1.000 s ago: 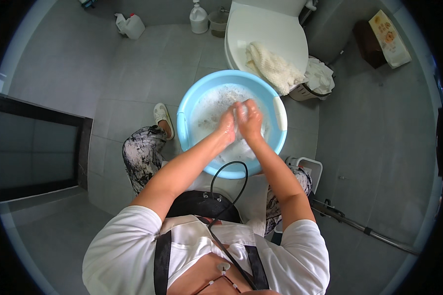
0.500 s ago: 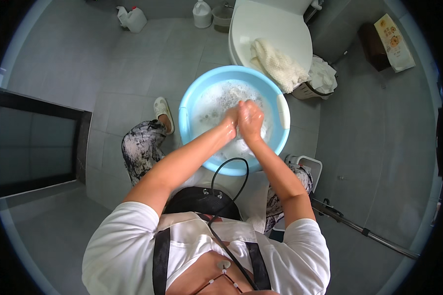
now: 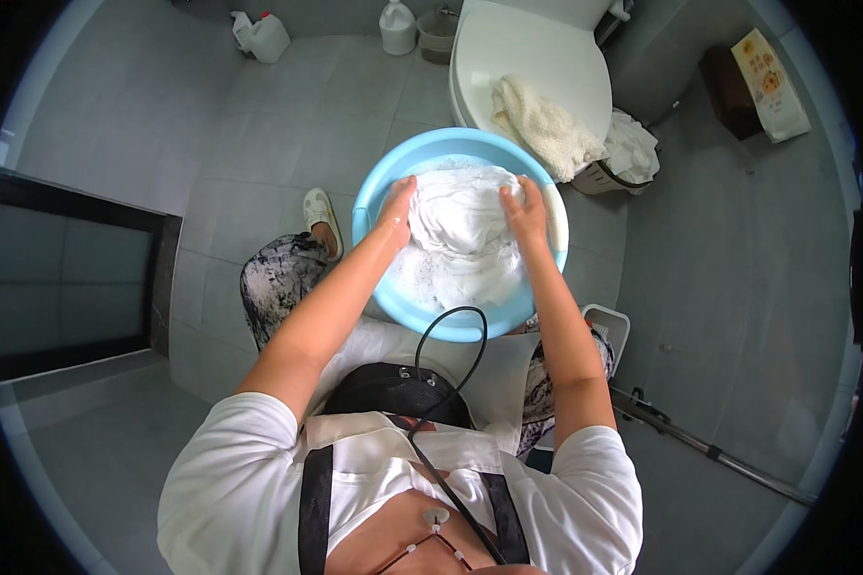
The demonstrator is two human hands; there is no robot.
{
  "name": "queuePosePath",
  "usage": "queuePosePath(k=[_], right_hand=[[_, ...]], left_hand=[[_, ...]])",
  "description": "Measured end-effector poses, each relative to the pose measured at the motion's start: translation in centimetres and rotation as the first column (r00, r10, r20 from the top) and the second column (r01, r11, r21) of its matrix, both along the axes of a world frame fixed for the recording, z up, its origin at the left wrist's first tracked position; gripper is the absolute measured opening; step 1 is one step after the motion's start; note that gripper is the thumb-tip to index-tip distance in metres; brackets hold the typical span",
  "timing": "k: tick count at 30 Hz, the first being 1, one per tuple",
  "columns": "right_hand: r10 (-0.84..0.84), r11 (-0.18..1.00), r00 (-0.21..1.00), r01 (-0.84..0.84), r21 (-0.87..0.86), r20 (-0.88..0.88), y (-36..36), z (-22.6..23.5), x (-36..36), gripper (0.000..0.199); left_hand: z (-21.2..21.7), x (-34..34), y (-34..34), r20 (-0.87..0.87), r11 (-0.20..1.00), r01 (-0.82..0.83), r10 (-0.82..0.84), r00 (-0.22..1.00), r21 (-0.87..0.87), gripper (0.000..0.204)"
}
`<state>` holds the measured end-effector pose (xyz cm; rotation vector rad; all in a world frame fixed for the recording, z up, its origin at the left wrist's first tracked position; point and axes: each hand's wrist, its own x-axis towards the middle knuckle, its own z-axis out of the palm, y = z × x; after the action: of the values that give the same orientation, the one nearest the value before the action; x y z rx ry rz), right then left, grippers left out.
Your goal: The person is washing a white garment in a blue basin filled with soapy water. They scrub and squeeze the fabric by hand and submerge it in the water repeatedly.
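White cloth (image 3: 460, 213) sits in the blue basin (image 3: 451, 141), wet and bunched, with suds (image 3: 414, 273) around it. Basin stands before the person, on the near side of the toilet (image 3: 523, 43); likely put there so both arms reach in without much lean. Cream towel (image 3: 551, 134) lies on the toilet lid, probably to stay clear of the wet

Hands are apart, one per side of the cloth, a spacing that would keep it spread between them. Right hand (image 3: 527, 213) looks clamped on the right edge, thumb uppermost, fingers partly hidden. Left hand (image 3: 398, 208) touches the left edge, fingertips pointing away from the body; can't tell if it's closed. Forearms come in over the near rim, elbows out, sleeves well short of the water
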<state>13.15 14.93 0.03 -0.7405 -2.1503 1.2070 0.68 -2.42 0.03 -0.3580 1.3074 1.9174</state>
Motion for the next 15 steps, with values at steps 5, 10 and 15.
queuePosePath(k=[5, 10, 15], right_hand=[[0.086, 0.969, 0.875, -0.184, 0.163, 0.477, -3.3, 4.7, 0.1, 0.064], [0.143, 0.879, 0.664, -0.426, 0.214, 0.734, -3.4, 2.9, 0.4, 0.064], [0.199, 0.852, 0.432, -0.52, 0.064, 0.88, -3.7, 2.2, 0.0, 0.057]], left_hand=[[-0.9, 2.7, 0.6, -0.517, 0.779, 0.06, -0.469, 0.716, -0.624, 0.068], [0.6, 4.3, 0.8, -0.293, 0.363, 0.151, -0.888, 0.354, -0.919, 0.069], [-0.2, 3.9, 0.6, -0.133, 0.169, 0.28, -0.981, 0.145, -0.945, 0.051]])
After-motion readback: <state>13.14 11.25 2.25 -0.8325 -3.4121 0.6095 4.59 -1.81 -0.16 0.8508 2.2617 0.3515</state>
